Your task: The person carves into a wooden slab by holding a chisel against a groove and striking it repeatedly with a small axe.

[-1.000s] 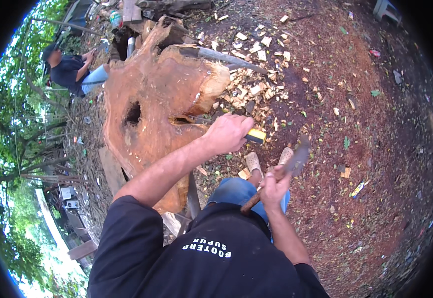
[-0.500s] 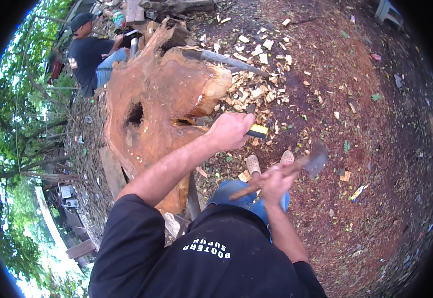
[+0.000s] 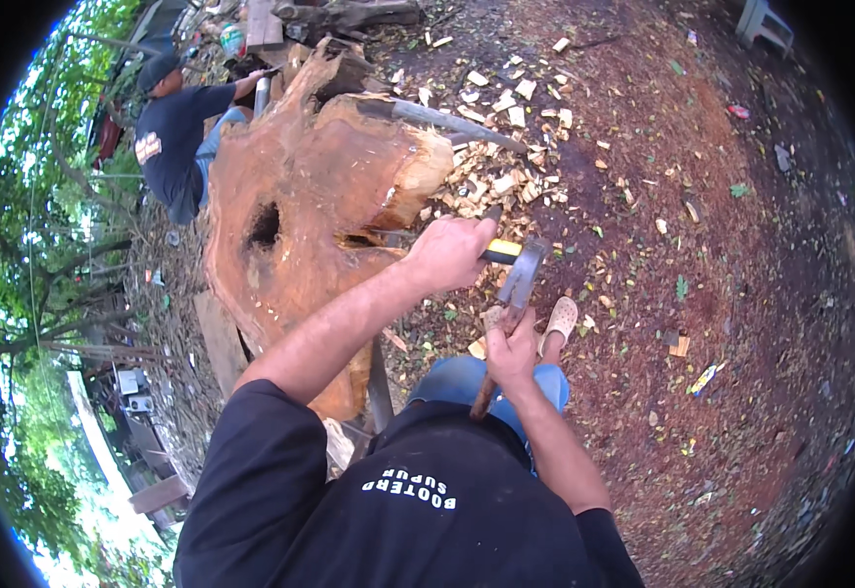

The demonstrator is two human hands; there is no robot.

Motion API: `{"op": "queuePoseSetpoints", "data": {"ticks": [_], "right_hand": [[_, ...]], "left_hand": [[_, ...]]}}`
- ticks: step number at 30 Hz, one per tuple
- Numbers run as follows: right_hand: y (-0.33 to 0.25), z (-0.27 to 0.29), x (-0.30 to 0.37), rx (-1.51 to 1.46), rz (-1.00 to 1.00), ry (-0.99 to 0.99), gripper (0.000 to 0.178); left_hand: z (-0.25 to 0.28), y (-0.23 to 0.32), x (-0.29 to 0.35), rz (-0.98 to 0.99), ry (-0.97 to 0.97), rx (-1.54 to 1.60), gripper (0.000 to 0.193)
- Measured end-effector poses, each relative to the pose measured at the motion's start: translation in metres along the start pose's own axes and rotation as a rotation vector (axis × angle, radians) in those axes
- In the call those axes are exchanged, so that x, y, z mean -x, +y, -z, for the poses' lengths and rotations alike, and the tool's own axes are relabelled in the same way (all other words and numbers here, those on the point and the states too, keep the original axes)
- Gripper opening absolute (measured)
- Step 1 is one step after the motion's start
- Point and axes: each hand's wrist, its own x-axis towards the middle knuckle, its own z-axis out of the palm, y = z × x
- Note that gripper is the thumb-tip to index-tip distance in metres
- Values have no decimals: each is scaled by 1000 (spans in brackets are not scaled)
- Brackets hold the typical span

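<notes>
The chisel [image 3: 502, 252], with a black-and-yellow handle, lies roughly level through the left hand [image 3: 449, 257], its thin metal shank pointing left toward a dark slit [image 3: 359, 240] in the slab. The hatchet [image 3: 521, 281] rises from the right hand [image 3: 513, 351], wooden haft below, grey head beside the chisel's butt (whether they touch is unclear). The reddish-brown wood slab [image 3: 300, 186], irregular and pierced by a dark hole [image 3: 264, 225], spreads left of the left hand.

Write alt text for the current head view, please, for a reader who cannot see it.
A person's left hand holds a yellow-and-black chisel at a notch in a wooden slab, while the right hand holds a wooden-handled tool, its metal head by the chisel's end. Wood chips litter the ground; another person is beside the slab.
</notes>
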Motion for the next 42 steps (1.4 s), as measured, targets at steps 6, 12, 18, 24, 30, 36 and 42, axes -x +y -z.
{"op": "queuePoseSetpoints", "data": {"ticks": [6, 12, 18, 24, 30, 36, 42], "right_hand": [[7, 40, -22, -523, -588, 180, 20], [35, -1, 20, 28, -49, 174, 15], [15, 30, -8, -521, -597, 152, 22], [-5, 95, -59, -532, -414, 802, 17], [35, -17, 22, -50, -414, -66, 20], [21, 74, -36, -548, -563, 346, 19], [5, -12, 27, 201, -200, -118, 13]], "left_hand": [[2, -11, 10, 60, -14, -41, 27], [-4, 5, -12, 12, -32, -41, 26], [-1, -8, 4, 52, 10, -51, 28], [-5, -12, 8, 49, 37, -36, 28], [-5, -6, -1, 52, 5, -80, 26], [-3, -15, 13, 48, 65, -44, 25], [-11, -8, 5, 96, -47, -43, 26]]}}
